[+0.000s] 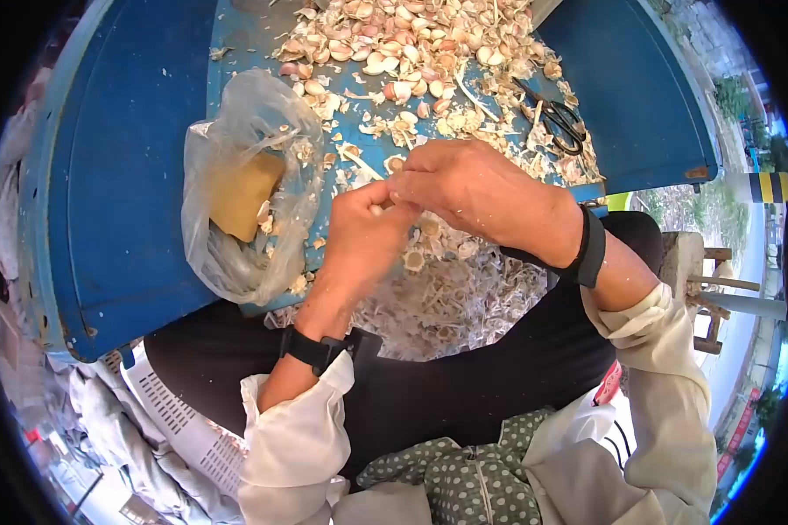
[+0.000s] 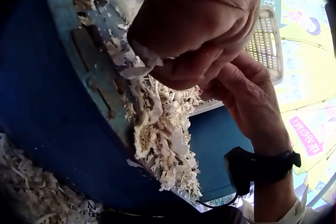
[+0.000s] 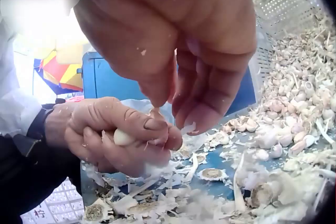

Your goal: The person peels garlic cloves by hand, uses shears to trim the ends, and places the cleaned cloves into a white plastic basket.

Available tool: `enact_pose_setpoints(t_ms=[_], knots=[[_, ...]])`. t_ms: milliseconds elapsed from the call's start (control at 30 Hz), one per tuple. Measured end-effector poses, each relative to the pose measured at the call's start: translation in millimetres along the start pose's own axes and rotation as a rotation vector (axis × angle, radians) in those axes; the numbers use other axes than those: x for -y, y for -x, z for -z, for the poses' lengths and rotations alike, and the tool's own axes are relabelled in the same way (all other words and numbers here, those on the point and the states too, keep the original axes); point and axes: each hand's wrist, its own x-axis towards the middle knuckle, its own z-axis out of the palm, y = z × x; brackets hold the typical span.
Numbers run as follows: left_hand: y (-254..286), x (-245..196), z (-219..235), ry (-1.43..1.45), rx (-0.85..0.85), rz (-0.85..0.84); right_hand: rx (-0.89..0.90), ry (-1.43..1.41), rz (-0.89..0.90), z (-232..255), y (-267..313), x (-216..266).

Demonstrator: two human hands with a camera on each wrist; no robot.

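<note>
My left hand point(image 1: 369, 229) grips a peeled white garlic clove point(image 3: 124, 138) in its curled fingers. Its thumb and forefinger hold another bit of garlic point(image 3: 156, 113), mostly hidden by the fingertips. From above, my right hand point(image 1: 481, 188) meets it there, thumb and forefinger pinching the garlic skin at the tip. A pale flake of skin point(image 3: 189, 128) clings to another right fingertip. Both hands work close together over the near edge of the blue table point(image 1: 346, 166). In the left wrist view, the left hand point(image 2: 194, 24) covers most of what lies between the fingers.
Garlic cloves point(image 1: 394, 44) are heaped at the back of the table, with black-handled scissors point(image 1: 562, 127) at their right. A clear plastic bag point(image 1: 206, 201) with a tan block inside lies at left. Peelings point(image 1: 455, 306) pile up below, between the knees.
</note>
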Motion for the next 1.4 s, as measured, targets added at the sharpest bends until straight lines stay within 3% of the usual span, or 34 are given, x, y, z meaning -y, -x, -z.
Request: enact_pose_setpoints(t_ms=[333, 433, 467, 500, 567, 600, 633, 767, 867, 900, 1000, 1067, 1200, 1300, 1333, 1400], knots=[[1, -1, 6, -0.172, 0.048, -0.070, 0.069, 0.204, 0.113, -3, 1, 4], [5, -12, 8, -0.307, 0.123, -0.054, -0.013, 0.171, 0.009, -10, 4, 1], [17, -13, -3, -0.305, 0.315, -0.210, 0.031, 0.201, -0.140, -14, 5, -18], [24, -8, -13, -0.307, 0.347, -0.193, 0.070, 0.221, -0.306, -17, 8, -27], [25, -5, -18, -0.277, 0.346, -0.380, 0.012, 0.133, -0.258, -15, 9, -42], [27, -13, -14, -0.251, 0.322, -0.234, -0.043, -0.014, -0.312, -11, 15, -39], [25, -14, -11, -0.260, 0.325, -0.245, -0.113, -0.148, -0.356, -5, 19, -40], [27, -17, -3, -0.197, 0.344, -0.175, 0.095, -0.069, -0.437, 19, 34, -46], [22, -10, -7, 0.334, 0.324, 0.074, -0.076, -0.077, -0.462, 23, 31, -69], [19, -8, -4, 0.328, 0.328, 0.062, -0.187, -0.084, -0.494, 25, 23, -75], [10, 1, 2, 0.767, 0.369, 0.070, -0.197, -0.094, -0.456, -1, 6, -105], [6, 2, 3, 0.835, 0.332, 0.105, -0.144, -0.028, -0.339, -21, 2, -121], [-3, 12, 7, 1.048, 0.301, 0.193, -0.078, 0.079, -0.341, -21, -6, -118], [-8, 15, 3, 1.061, 0.161, 0.249, -0.093, -0.104, -0.469, -4, -5, -104], [-12, 18, 6, 1.158, 0.250, 0.243, -0.215, -0.258, -0.463, 3, -4, -87], [-11, 12, -3, 1.198, 0.195, 0.227, -0.125, -0.401, -0.493, 22, -7, -50]])
